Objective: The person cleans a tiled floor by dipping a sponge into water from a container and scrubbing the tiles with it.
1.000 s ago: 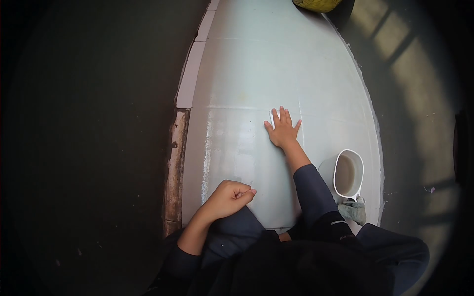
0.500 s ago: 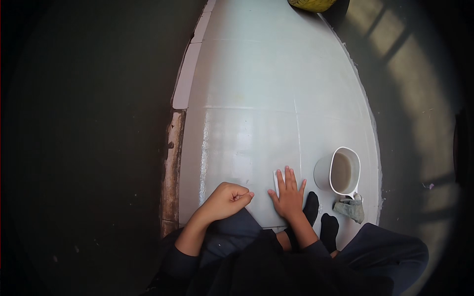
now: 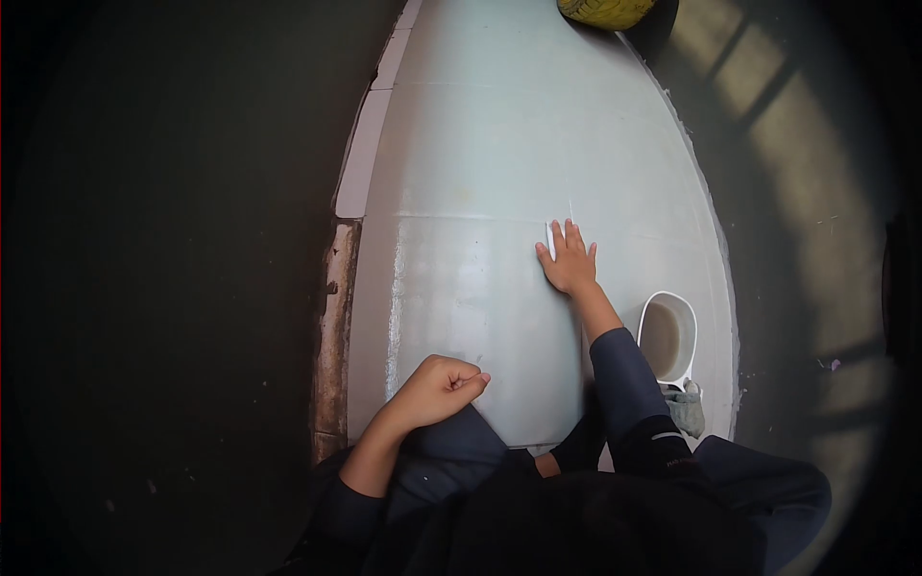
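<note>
My right hand (image 3: 570, 261) lies palm down on the glossy pale tiled surface (image 3: 480, 154), arm stretched forward, fingers spread. Under its fingers is a thin white flat piece (image 3: 551, 235), mostly covered, so its kind cannot be told. My left hand (image 3: 442, 392) is closed in a fist over my bent knee, with nothing showing in it. Right of my right forearm stands a white mug-shaped container (image 3: 669, 336) with cloudy liquid inside. A crumpled grey-green cloth (image 3: 686, 411) sits by its handle.
A yellow rounded container (image 3: 610, 12) stands at the far end. Along the left runs a chipped, stained edge (image 3: 336, 331) with dark floor beyond. Barred light falls on the grey floor (image 3: 816, 173) at right. My sleeve hides part of my feet.
My right hand has slid forward, away from my body, and the white piece has moved with it. My left fist has stayed in place.
</note>
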Motion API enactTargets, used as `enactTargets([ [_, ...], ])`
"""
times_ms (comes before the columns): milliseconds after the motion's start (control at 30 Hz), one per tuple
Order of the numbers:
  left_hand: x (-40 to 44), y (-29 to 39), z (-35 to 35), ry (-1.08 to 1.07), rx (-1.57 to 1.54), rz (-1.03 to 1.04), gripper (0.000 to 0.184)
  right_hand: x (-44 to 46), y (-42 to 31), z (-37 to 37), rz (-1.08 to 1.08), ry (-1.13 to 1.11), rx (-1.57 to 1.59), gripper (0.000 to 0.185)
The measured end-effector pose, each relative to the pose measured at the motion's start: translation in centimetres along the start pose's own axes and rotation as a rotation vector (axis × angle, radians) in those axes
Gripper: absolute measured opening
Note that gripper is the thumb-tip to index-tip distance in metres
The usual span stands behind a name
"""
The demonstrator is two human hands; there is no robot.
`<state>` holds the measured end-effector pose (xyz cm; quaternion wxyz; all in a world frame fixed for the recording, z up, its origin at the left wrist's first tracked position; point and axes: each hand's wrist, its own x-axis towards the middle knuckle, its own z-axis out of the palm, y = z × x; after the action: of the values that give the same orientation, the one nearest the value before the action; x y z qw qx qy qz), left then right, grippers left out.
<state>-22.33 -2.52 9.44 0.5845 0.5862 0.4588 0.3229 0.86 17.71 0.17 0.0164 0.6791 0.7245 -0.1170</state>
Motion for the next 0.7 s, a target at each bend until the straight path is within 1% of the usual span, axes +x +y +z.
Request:
enactTargets([
  [100,-0.2,0.3,-0.2,0.006,0.018,0.013,0.041,-3.2,0.2,-0.1,-0.027,-0.01,0.008,0.068],
  [233,-0.4,0.4,0.0,-0.007,-0.001,0.003,0.041,-11.6,0.9,1.2,-0.08,0.018,0.063,0.069],
  [333,-0.3,0.3,0.2,-0.021,0.02,0.002,0.04,-16.1,1.0,1.5,-0.071,-0.012,0.084,0.07],
  [500,-0.2,0.1,0.6,-0.05,0.03,0.003,0.041,-14.2,1.3,2.3,-0.103,0.049,0.06,0.071],
  [667,0.2,0.1,0.6,-0.07,0.042,-0.013,0.04,-5.1,0.4,1.1,-0.09,0.087,0.025,0.071],
  [700,0.3,-0.1,0.5,-0.069,0.049,-0.005,0.04,-3.2,0.0,0.6,-0.047,0.059,0.007,0.072],
])
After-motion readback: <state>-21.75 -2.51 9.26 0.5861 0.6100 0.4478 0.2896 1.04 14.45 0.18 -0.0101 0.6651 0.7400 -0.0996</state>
